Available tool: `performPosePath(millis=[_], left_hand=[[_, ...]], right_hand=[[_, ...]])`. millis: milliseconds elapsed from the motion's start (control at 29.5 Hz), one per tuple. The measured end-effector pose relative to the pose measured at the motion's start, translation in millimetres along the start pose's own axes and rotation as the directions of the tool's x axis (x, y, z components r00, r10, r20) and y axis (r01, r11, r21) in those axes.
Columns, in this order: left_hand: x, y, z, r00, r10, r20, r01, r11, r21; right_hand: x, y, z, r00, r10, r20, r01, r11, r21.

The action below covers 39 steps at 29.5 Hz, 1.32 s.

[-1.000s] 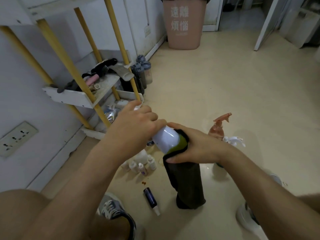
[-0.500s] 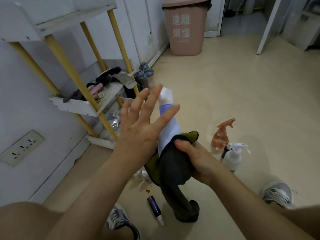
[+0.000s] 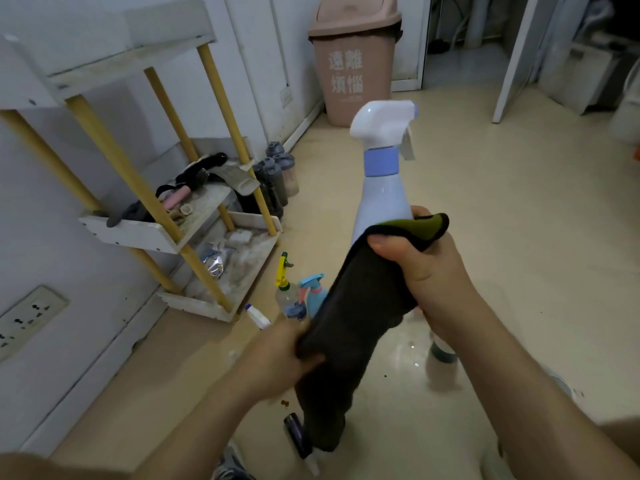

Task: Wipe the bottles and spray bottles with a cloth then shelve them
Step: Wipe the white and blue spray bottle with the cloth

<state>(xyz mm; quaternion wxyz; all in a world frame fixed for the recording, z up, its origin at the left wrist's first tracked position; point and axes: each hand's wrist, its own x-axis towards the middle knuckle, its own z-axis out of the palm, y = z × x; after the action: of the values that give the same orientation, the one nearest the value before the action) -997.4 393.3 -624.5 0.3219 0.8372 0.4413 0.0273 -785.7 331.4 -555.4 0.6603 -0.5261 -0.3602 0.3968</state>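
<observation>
Centre frame: spray bottle [image 3: 381, 192] upright, lower body wrapped in cloth [image 3: 360, 306]. Your right hand [image 3: 427, 271] curls round cloth and bottle; your left hand [image 3: 285, 351] grips the cloth's lower part. Twist the bottle inside the wrap, then wipe neck and trigger before going to the shelf [image 3: 138, 233] at left.

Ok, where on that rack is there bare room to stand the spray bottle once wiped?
Bottom tier: a bare, stained patch between the foil packet and its floor-side rim. Middle tier: only a strip by its front edge; black gear and a pink roll crowd the rest. Top tier: its surface is hidden from here.
</observation>
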Motion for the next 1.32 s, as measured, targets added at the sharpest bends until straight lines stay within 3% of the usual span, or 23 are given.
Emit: performPosePath(millis=[34,102,136,203,305,339,407,440,542,610,712,847,915,1017,1084,1186,1321], left_hand=[[3,-6,-7,0.981,-0.049,-0.185,0.065,0.994,0.082],[3,-8,-29,0.856,-0.098,-0.507,0.187,0.974,0.128],[1,-2,-37,0.792,-0.101,-0.602,0.166,0.985,0.054],[-6,23,-50,0.734,-0.067,-0.676,-0.098,0.974,-0.203],[-15,70,-56,0.804,0.033,-0.594,-0.413,0.750,-0.517],[-15,80,-55,0.848,0.019,-0.529,-0.421,0.631,-0.652],[-13,93,-53,0.927,-0.115,-0.357,-0.298,0.355,-0.886],[-12,96,-51,0.937,-0.175,-0.301,-0.246,0.282,-0.927],[-17,109,-48,0.907,-0.333,-0.257,-0.198,0.200,-0.960],[-20,110,-48,0.907,-0.346,-0.238,-0.207,0.127,-0.970],[-25,101,-52,0.968,-0.140,-0.208,-0.184,0.167,-0.969],[-23,93,-44,0.971,-0.162,-0.174,-0.154,0.128,-0.980],[-21,98,-43,0.959,-0.148,-0.243,-0.210,0.211,-0.955],[-16,104,-42,0.898,-0.093,-0.430,-0.374,0.353,-0.858],[-19,104,-45,0.864,-0.040,-0.501,-0.432,0.449,-0.782],[-21,101,-50,0.780,0.036,-0.625,-0.494,0.649,-0.579],[-20,103,-42,0.626,0.279,-0.729,-0.608,0.760,-0.231]], right_hand=[[1,1,-3,0.999,-0.022,-0.029,0.019,0.995,-0.099],[0,3,-6,0.997,-0.042,-0.063,0.030,0.981,-0.191],[0,4,-7,0.997,-0.043,-0.065,0.030,0.981,-0.190],[-1,5,-3,0.998,-0.043,-0.043,0.035,0.985,-0.171],[-6,4,11,0.997,-0.077,0.020,0.079,0.989,-0.127],[-8,2,16,0.994,-0.097,0.047,0.102,0.990,-0.096],[-11,-3,25,0.987,-0.129,0.095,0.133,0.991,-0.031],[-13,-5,28,0.986,-0.131,0.101,0.131,0.991,0.002],[-17,-11,37,0.998,-0.067,-0.001,0.067,0.988,0.142],[-18,-10,40,0.994,-0.061,-0.086,0.073,0.988,0.137],[-19,-2,44,0.969,-0.157,-0.188,0.154,0.988,-0.029],[-18,-5,42,0.933,-0.268,-0.240,0.233,0.959,-0.162],[-21,-11,44,0.936,-0.275,-0.220,0.229,0.950,-0.210],[-31,-12,57,0.980,-0.152,-0.131,0.103,0.940,-0.325],[-31,-9,61,0.996,-0.032,-0.087,0.011,0.971,-0.238],[-31,-15,56,0.982,0.173,0.071,-0.181,0.975,0.129],[-41,-6,61,0.971,0.220,0.090,-0.238,0.899,0.369]])
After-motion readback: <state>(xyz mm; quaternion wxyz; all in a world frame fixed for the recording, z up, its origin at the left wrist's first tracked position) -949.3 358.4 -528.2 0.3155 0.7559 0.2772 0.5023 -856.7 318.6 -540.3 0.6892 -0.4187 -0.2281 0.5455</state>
